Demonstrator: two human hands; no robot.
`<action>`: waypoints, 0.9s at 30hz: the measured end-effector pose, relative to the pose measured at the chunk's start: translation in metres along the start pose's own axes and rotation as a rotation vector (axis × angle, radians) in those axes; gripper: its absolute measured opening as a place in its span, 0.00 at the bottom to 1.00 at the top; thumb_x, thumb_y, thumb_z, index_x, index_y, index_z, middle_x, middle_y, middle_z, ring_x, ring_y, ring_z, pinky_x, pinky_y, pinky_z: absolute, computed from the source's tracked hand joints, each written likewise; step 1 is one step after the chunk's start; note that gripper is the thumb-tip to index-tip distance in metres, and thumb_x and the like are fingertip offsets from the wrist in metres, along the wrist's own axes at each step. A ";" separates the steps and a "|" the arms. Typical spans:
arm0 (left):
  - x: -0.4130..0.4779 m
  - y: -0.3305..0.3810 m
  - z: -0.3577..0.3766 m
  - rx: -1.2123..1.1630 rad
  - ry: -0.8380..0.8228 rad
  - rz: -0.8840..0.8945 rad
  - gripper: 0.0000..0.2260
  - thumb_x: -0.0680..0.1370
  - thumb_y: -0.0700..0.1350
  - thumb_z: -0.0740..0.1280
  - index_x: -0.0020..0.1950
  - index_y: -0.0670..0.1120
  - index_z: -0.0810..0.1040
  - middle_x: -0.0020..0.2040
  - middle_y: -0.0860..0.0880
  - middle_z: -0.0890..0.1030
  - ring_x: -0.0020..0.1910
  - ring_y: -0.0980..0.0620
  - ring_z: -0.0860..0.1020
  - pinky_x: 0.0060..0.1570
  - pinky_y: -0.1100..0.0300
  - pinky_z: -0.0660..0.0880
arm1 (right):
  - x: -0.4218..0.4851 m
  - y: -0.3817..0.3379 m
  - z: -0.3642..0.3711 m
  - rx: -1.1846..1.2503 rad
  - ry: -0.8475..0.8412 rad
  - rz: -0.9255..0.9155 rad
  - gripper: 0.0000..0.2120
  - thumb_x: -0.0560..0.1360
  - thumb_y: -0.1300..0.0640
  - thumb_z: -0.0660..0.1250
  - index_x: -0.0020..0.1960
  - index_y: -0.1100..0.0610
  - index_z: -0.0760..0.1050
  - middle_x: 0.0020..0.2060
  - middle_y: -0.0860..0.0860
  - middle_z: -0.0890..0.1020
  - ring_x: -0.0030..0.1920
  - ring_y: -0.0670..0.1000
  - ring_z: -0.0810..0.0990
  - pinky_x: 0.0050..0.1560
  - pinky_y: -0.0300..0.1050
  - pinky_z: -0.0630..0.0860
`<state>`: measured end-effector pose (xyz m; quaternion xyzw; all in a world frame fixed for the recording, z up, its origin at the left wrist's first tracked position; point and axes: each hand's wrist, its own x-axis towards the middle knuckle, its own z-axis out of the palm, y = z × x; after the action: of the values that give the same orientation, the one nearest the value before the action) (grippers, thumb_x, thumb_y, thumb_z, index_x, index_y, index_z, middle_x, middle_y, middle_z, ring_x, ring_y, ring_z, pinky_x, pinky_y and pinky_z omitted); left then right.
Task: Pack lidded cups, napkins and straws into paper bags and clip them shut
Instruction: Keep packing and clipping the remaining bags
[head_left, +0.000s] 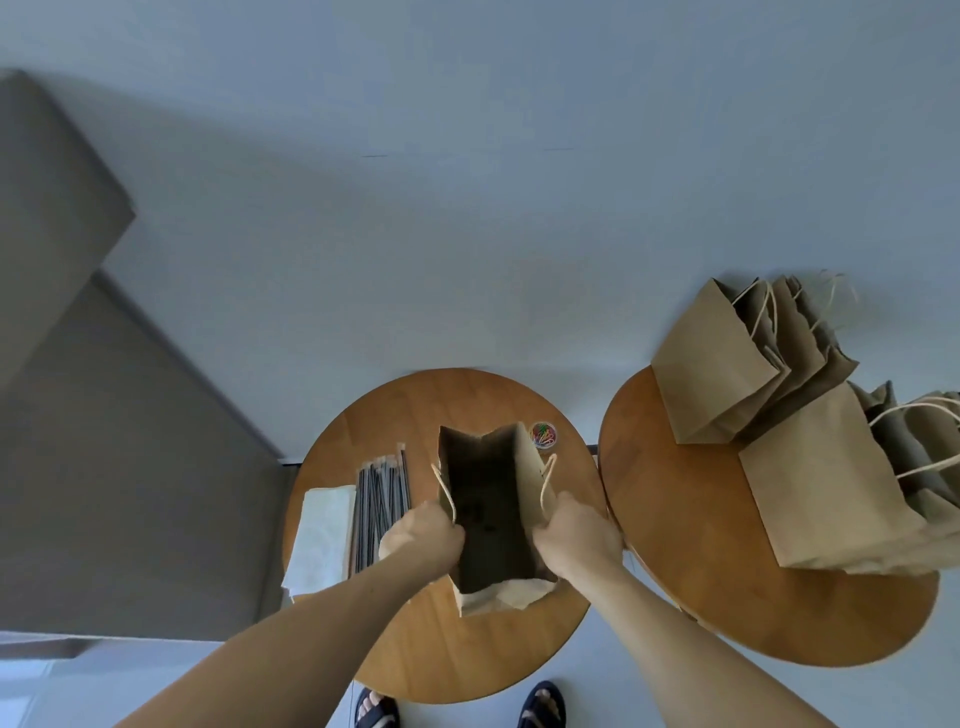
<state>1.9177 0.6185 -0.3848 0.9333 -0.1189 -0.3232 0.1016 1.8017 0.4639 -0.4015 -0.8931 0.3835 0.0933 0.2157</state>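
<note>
Napkins (319, 535) and straws (382, 506) wait left, left hand (423, 538) pinching the open paper bag (530, 470) mid-table, right hand (579, 535) gripping its opposite rim; tug too hard and the paper could tear or tip!

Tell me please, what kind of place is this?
Probably a plain room at home, not a shop: small round wooden tables by a bare wall, sandals on the person's feet, a paper bag packed by hand.
</note>
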 end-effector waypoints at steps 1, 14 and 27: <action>0.002 -0.005 -0.003 0.032 0.013 -0.018 0.07 0.81 0.47 0.62 0.46 0.49 0.78 0.38 0.49 0.82 0.33 0.53 0.82 0.39 0.58 0.83 | 0.001 0.007 -0.003 -0.015 -0.008 0.006 0.08 0.78 0.45 0.64 0.46 0.48 0.70 0.35 0.43 0.77 0.34 0.44 0.76 0.30 0.36 0.69; 0.000 -0.023 0.011 -0.141 -0.090 0.112 0.10 0.80 0.54 0.63 0.54 0.49 0.75 0.42 0.48 0.82 0.34 0.52 0.84 0.38 0.59 0.83 | -0.013 0.013 -0.012 -0.067 -0.038 -0.133 0.12 0.78 0.41 0.61 0.51 0.49 0.70 0.39 0.43 0.77 0.41 0.46 0.81 0.35 0.33 0.71; 0.010 -0.022 -0.053 0.044 -0.386 0.334 0.45 0.69 0.53 0.74 0.79 0.57 0.52 0.76 0.45 0.64 0.69 0.43 0.71 0.65 0.51 0.74 | -0.012 0.013 -0.054 0.215 -0.412 -0.198 0.34 0.74 0.45 0.64 0.77 0.45 0.56 0.75 0.46 0.64 0.73 0.52 0.66 0.70 0.51 0.69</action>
<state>1.9623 0.6426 -0.3556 0.8239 -0.2956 -0.4713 0.1084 1.7836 0.4393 -0.3538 -0.8605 0.2496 0.2104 0.3912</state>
